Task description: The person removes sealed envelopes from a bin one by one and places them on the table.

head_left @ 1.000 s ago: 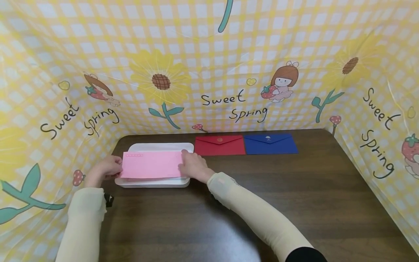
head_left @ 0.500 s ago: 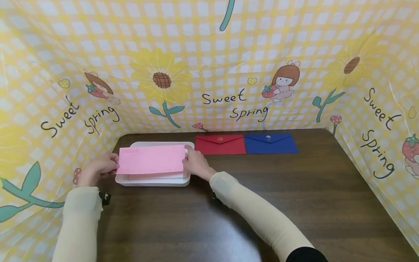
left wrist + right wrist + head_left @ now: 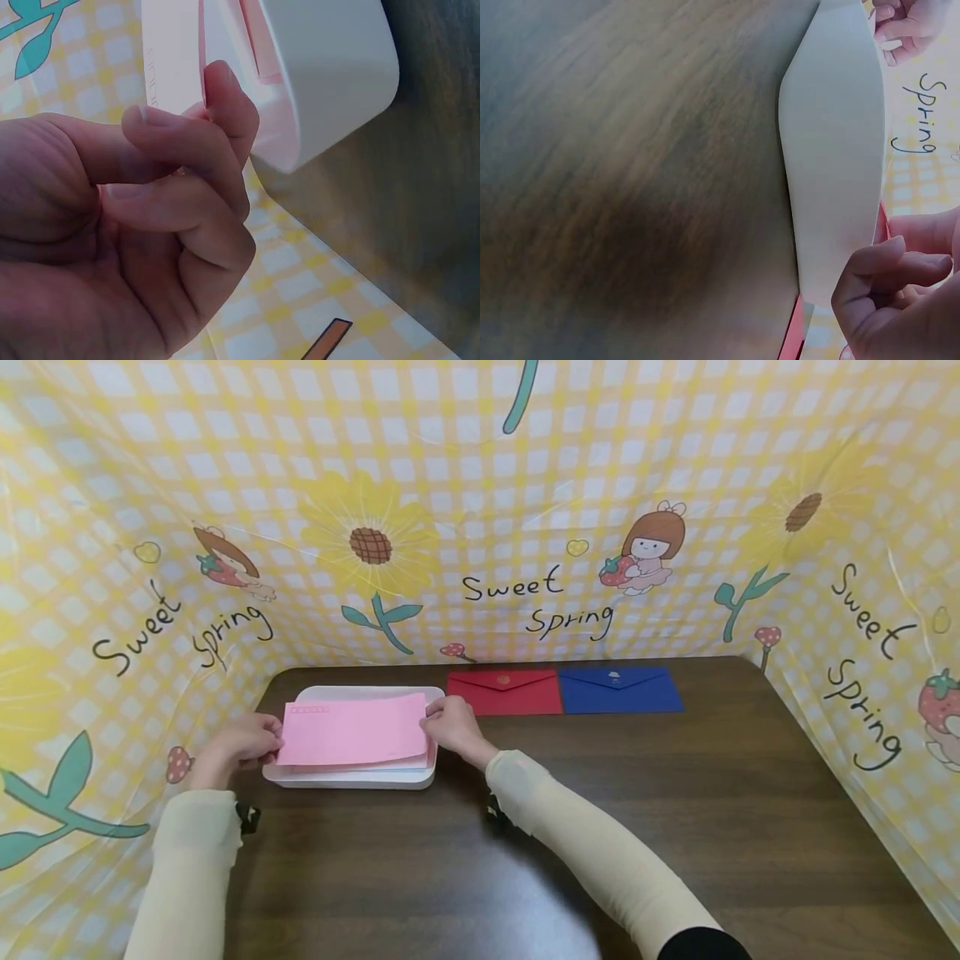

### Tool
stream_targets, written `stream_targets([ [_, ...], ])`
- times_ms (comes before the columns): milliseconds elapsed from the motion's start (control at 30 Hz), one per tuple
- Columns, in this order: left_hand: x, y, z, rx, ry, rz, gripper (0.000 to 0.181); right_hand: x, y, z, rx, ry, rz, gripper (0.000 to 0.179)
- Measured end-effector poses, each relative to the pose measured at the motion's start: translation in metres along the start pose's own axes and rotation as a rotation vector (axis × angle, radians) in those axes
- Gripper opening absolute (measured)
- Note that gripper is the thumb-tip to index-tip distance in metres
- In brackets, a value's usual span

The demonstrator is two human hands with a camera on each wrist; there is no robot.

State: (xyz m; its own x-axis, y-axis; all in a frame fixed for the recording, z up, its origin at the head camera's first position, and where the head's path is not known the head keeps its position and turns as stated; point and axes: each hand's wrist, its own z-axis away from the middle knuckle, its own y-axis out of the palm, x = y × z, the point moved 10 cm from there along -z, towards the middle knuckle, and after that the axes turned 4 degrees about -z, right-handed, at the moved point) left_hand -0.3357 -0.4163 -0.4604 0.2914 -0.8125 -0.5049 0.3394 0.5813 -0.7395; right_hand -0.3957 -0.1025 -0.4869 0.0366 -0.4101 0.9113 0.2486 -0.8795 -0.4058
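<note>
A pink envelope (image 3: 352,732) with a row of small printed boxes lies over a white tray (image 3: 352,777), its right end curving up slightly. My left hand (image 3: 251,741) pinches the envelope's left end; in the left wrist view the fingertips (image 3: 223,79) meet its edge. At the opposite end my right hand (image 3: 456,727) pinches the right edge between thumb and fingers. Below the envelope, more pink and pale paper (image 3: 408,763) shows inside the tray. In the right wrist view the tray wall (image 3: 832,150) hides most of the envelope.
A red envelope (image 3: 504,695) lies flat just right of the tray, and a blue envelope (image 3: 622,692) adjoins it. All stand toward the back of a dark wooden table (image 3: 525,860). A yellow checked cloth (image 3: 480,510) hangs around the table's back and sides.
The pink envelope shifted left and away from me, then came back right and a little nearer, both hands moving with it. My right hand's grip moved from over the corner to the right edge.
</note>
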Motion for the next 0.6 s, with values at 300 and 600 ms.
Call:
stream_targets([
  [300, -0.006, 0.004, 0.003, 0.006, 0.017, 0.011, 0.011, -0.009, 0.002, 0.000, 0.066, 0.104, -0.068, 0.016],
  [600, -0.007, 0.011, -0.005, 0.020, 0.026, 0.031, 0.012, -0.005, -0.003, 0.002, 0.072, 0.079, -0.046, 0.012],
])
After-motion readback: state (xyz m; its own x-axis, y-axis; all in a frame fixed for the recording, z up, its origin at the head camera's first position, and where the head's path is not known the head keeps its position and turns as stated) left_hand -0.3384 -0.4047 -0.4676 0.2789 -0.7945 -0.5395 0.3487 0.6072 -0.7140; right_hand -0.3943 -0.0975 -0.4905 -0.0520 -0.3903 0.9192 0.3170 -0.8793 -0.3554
